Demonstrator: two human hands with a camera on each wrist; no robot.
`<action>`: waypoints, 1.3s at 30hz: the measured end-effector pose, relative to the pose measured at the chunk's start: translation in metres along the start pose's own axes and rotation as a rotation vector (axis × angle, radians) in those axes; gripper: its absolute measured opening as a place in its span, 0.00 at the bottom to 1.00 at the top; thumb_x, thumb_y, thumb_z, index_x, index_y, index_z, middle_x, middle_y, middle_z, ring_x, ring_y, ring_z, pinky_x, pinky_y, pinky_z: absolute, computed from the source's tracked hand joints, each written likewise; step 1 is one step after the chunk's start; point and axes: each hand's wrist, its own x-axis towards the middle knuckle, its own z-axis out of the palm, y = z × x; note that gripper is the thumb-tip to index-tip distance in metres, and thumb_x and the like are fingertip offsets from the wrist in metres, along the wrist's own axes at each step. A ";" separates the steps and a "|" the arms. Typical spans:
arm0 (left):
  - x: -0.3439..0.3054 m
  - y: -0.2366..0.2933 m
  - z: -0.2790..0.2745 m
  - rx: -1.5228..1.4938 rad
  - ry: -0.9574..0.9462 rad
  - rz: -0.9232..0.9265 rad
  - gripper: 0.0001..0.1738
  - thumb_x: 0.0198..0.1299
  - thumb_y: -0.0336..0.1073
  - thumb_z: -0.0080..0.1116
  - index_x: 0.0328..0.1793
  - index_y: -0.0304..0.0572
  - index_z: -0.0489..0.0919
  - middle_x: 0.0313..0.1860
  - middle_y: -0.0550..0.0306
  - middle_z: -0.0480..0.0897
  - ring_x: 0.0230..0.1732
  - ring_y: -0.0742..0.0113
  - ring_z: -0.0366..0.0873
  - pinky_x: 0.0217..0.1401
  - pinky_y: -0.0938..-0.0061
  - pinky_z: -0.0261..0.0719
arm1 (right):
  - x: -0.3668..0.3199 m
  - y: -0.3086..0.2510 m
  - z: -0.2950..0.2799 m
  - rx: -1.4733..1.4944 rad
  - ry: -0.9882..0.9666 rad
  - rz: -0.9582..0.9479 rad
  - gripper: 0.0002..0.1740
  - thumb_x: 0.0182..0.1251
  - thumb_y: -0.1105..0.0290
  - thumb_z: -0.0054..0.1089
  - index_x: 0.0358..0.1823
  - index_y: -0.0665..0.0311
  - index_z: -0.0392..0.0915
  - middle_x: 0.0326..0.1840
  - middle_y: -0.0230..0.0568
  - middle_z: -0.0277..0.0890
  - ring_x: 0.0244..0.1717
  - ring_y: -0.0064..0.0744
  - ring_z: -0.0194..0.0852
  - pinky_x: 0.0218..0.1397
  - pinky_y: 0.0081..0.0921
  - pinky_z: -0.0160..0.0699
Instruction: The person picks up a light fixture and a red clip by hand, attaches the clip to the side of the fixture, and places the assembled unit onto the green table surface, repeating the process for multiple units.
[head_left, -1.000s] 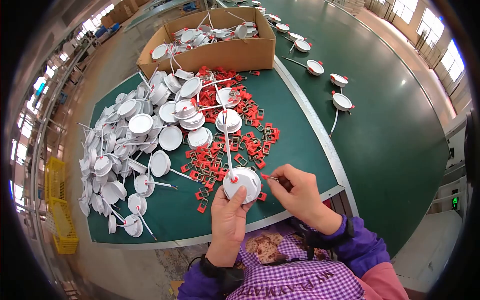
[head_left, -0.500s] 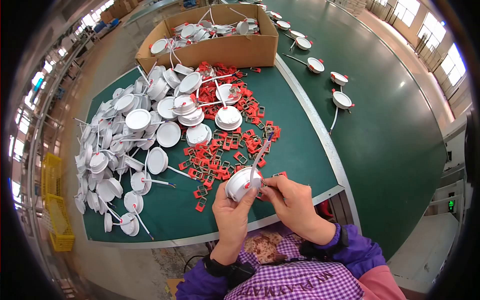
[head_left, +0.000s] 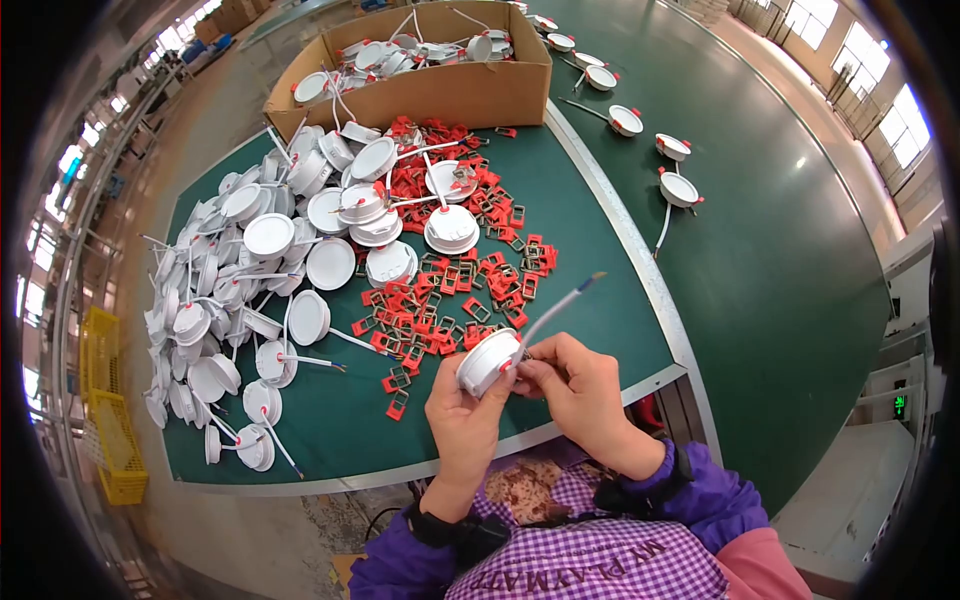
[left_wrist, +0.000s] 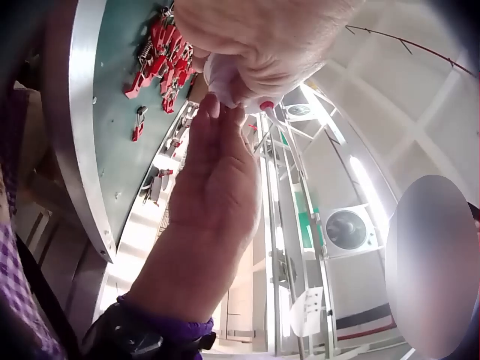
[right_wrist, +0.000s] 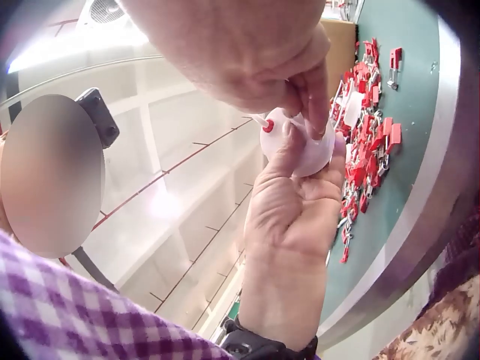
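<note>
My left hand holds a round white downlight tilted on its edge, thumb across its back and fingers beneath. A white cable with a blue-sleeved end rises from the red grommet on the downlight. My right hand pinches a small red spring clip against the downlight's side; the fingertips hide most of the clip. In the right wrist view the left palm cups the downlight while the right fingers press at its rim. Beyond the hands lies a heap of red spring clips with metal wire loops.
A large pile of white downlights covers the table's left side. Behind it stands a cardboard box of more downlights. To the right, a green conveyor carries a row of downlights with clips. Yellow crates stand at far left.
The right hand has brought the red clip from beside the downlight to its side. The left hand has turned the downlight on edge, and its cable has swung to the right.
</note>
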 end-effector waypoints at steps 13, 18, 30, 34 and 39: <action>0.005 0.024 0.004 -0.224 -0.038 -0.250 0.18 0.56 0.22 0.60 0.53 0.34 0.71 0.47 0.54 0.78 0.45 0.71 0.77 0.50 0.77 0.76 | 0.017 -0.022 -0.035 0.101 -0.247 0.232 0.23 0.57 0.75 0.64 0.53 0.72 0.69 0.31 0.40 0.79 0.31 0.22 0.80 0.31 0.18 0.76; 0.010 0.022 0.008 -0.227 -0.071 -0.265 0.19 0.56 0.23 0.60 0.53 0.34 0.71 0.46 0.54 0.79 0.46 0.71 0.77 0.48 0.77 0.77 | 0.020 -0.015 -0.037 0.117 -0.240 0.203 0.21 0.57 0.76 0.63 0.51 0.74 0.70 0.28 0.41 0.80 0.30 0.21 0.78 0.32 0.18 0.76; 0.020 0.035 -0.030 -0.103 0.064 -0.173 0.20 0.51 0.22 0.63 0.50 0.34 0.71 0.46 0.52 0.79 0.44 0.66 0.79 0.49 0.70 0.79 | 0.021 0.037 -0.033 -0.752 -0.146 -0.294 0.14 0.56 0.62 0.62 0.27 0.66 0.73 0.26 0.43 0.71 0.27 0.44 0.74 0.30 0.36 0.73; 0.016 0.030 -0.042 -0.378 0.096 -0.277 0.20 0.54 0.24 0.61 0.53 0.36 0.71 0.47 0.52 0.78 0.46 0.61 0.79 0.49 0.65 0.79 | 0.017 0.042 -0.023 -0.945 -0.161 -0.284 0.13 0.58 0.62 0.60 0.29 0.64 0.69 0.26 0.42 0.70 0.30 0.43 0.75 0.30 0.37 0.73; 0.011 0.029 -0.048 -0.505 0.112 -0.468 0.27 0.56 0.33 0.60 0.62 0.41 0.64 0.54 0.47 0.74 0.51 0.49 0.76 0.52 0.46 0.77 | 0.017 0.037 -0.034 -0.804 -0.260 -0.128 0.10 0.54 0.68 0.62 0.32 0.64 0.71 0.31 0.42 0.72 0.34 0.45 0.74 0.35 0.36 0.73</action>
